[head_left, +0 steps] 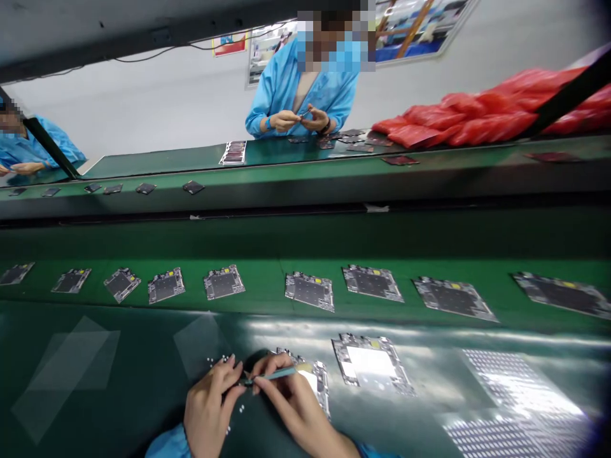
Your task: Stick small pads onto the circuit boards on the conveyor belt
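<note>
My left hand (207, 404) pinches a small dark piece (245, 382) between thumb and fingers; what it is exactly is too small to tell. Close beside it, my right hand (298, 401) is closed around a slim light-blue tool, apparently tweezers (280, 373), its tip hidden near the left fingertips. Partly behind my right hand lies a circuit board (323, 386). Just right of that, a second circuit board (375, 364) rests flat, its middle shining white. Tiny white bits (242, 409) are scattered around my left hand.
Several circuit boards (309, 290) lie in a row on the green belt (267, 286). Sheets of small pale stickers (520, 388) are at the right; clear film (71, 356) is at the left. Across the line, a co-worker (281, 76) handles a small part beside red bags (458, 121).
</note>
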A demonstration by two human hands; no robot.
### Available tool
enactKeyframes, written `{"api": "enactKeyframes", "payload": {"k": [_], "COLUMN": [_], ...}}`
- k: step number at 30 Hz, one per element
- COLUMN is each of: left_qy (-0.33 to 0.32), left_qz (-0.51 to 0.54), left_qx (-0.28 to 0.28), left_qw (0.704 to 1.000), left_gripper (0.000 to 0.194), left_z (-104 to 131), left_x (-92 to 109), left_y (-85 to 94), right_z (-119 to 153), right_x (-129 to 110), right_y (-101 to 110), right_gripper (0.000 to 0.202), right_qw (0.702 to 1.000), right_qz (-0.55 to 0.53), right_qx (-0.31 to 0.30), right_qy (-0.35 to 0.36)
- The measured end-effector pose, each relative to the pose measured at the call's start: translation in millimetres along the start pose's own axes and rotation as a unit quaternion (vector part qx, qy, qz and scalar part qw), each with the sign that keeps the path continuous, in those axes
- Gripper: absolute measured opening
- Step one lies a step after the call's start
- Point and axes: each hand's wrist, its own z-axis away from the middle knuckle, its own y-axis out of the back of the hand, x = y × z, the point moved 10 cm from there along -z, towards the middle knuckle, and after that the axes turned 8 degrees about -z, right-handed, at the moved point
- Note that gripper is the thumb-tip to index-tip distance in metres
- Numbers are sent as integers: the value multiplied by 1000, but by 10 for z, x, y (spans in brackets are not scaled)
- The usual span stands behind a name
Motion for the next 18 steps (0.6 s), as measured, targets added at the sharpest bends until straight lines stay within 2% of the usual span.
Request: {"api": "enactKeyframes", "payload": {"k": [2, 4, 6, 8, 10, 12, 15, 18], "left_qy": [-10, -30, -55, -76, -102, -144, -182, -188], "left_qz": [-11, -33, -50, -47, -29, -16, -11, -10], "left_qx": [-4, -14, -33, -63, -103, -141, -166, -163], "left_qw": [1000, 999, 997, 994, 989, 979, 969, 968], "left_gripper": [29, 30, 26, 23, 28, 37, 41, 41], "left_z": [4, -57, -223, -494, -818, -1116, -1438, -1588], "left_x": [16, 73, 176, 322, 520, 747, 947, 978], "left_y": [39, 87, 91, -7, -232, -544, -979, -1240], "right_z": [-53, -170, -326, -492, -654, -796, -940, -994], "right_x": [-56, -140, -257, -365, -394, -325, -141, -18], "right_y": [123, 430, 905, 1428, 1858, 2130, 2285, 2336], "right_gripper": [17, 25, 34, 44, 52, 55, 43, 21], "right_qw": [999, 993, 980, 963, 950, 945, 946, 948], "right_qz": [-27, -41, -33, -14, 1, 10, 21, 35], "right_qx": [42, 111, 196, 269, 311, 327, 322, 312], "right_qy": [-9, -22, -24, -15, -9, -15, -34, -52]}}
